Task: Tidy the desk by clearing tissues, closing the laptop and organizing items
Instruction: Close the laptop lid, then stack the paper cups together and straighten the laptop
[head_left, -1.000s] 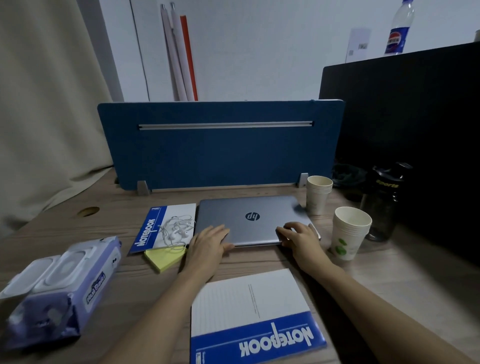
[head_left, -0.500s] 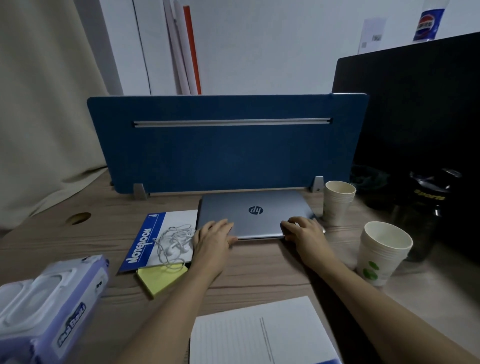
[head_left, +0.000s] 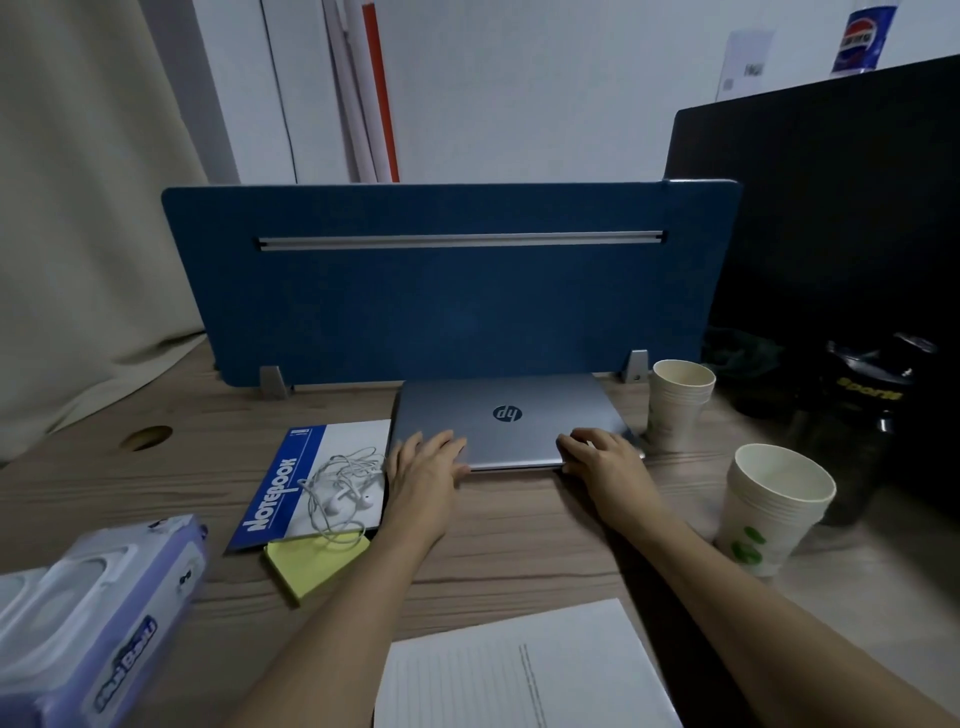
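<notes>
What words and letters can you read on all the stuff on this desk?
"hp" on the closed laptop
"NOTEBOOK" on the blue notebook under the earphones
"Sports" in yellow on the dark bottle
Pepsi logo on the bottle label up behind the black screen; its small letters are too blurred
Wet wipes pack: blue brand label too blurred to read
Lined sheet: small print line too small to read
Wall paper: marks unreadable

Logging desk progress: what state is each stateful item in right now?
laptop: lid shut, flat on the desk
left hand: open, resting on the laptop's near edge
right hand: open, resting on the laptop's near edge
wet wipes pack: flip lid open
earphones: tangled on the blue notebook
</notes>
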